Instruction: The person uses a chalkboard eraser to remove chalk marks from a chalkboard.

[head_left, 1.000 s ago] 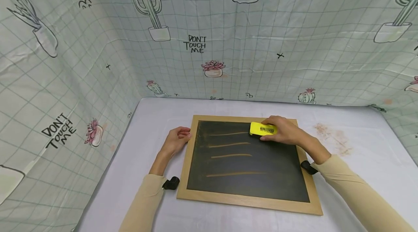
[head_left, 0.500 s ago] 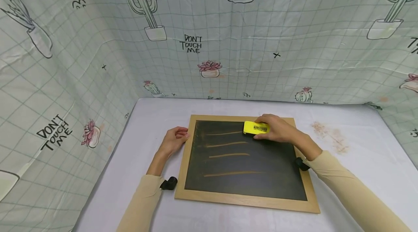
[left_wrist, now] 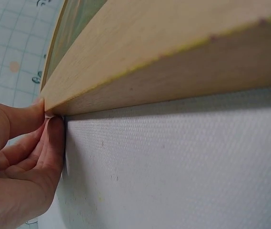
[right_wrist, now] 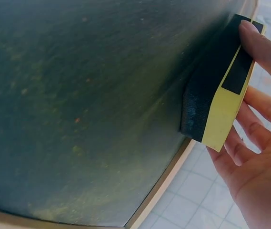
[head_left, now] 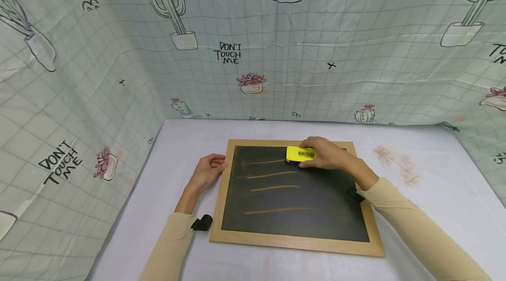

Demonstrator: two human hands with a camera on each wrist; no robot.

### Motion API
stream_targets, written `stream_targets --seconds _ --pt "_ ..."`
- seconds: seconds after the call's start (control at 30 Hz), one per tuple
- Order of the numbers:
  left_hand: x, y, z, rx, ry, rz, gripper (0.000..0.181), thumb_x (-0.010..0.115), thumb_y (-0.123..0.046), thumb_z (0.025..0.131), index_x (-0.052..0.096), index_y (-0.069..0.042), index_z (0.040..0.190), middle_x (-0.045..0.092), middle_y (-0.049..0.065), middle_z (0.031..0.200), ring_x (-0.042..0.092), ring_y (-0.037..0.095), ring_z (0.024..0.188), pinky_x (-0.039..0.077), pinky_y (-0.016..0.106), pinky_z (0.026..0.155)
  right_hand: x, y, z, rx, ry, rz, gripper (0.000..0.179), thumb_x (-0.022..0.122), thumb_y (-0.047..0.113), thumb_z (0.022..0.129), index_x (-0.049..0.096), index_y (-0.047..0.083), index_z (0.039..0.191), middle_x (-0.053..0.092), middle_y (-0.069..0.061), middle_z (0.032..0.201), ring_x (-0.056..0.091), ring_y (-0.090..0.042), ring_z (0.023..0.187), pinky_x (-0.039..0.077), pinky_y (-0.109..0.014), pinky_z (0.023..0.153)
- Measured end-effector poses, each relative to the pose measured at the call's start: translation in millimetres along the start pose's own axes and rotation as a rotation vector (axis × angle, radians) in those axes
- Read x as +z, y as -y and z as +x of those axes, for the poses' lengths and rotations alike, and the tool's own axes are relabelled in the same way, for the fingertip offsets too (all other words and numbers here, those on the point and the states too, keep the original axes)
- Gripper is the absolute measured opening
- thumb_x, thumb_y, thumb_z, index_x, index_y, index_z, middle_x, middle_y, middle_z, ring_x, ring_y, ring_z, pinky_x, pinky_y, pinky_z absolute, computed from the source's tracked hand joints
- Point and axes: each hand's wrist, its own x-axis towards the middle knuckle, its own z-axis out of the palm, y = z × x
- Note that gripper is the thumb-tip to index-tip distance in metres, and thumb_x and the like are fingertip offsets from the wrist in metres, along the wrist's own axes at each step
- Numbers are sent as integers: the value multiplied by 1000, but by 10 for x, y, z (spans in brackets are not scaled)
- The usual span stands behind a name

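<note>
A chalkboard with a light wooden frame [head_left: 296, 248] lies on the white-covered table. Several yellowish-brown chalk lines [head_left: 275, 188] cross its dark surface. My right hand [head_left: 326, 154] grips a yellow chalkboard eraser [head_left: 301, 153] near the board's far edge, covering the right end of the topmost line. In the right wrist view, thumb and fingers hold the eraser's [right_wrist: 221, 107] two long sides, its black felt towards the board. At the board's left side, my left hand [head_left: 205, 172] holds the frame edge. The left wrist view shows its thumb [left_wrist: 25, 117] against the frame, the other fingers curled below.
Brownish dust smudges [head_left: 397, 164] mark the table cover [head_left: 435, 210] right of the board. A cloth printed with cacti and a grid [head_left: 292, 52] hangs behind and along the left side. A black wrist camera [head_left: 202, 222] sits beside the frame's lower left.
My right hand has slid the eraser leftward along the top of the board, over the right end of the top line. The left hand stays at the frame; the view has shifted slightly.
</note>
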Motion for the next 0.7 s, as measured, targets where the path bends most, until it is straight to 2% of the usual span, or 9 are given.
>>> stream_targets --seconds 0.4,0.7 --pt "-22 6 -5 -4 -1 15 32 66 -4 100 62 8 129 65 19 112 63 24 98 49 22 78 53 99 127 -4 32 -18 54 86 28 85 68 -2 125 66 -10 111 55 -22 90 47 -43 85" --pt "-10 -7 -28 10 -1 7 30 65 -3 100 62 10 127 64 19 110 63 23 96 50 22 77 88 169 223 -21 60 -16 53 86 28 86 67 -2 125 65 -9 108 55 -20 87 47 -42 83"
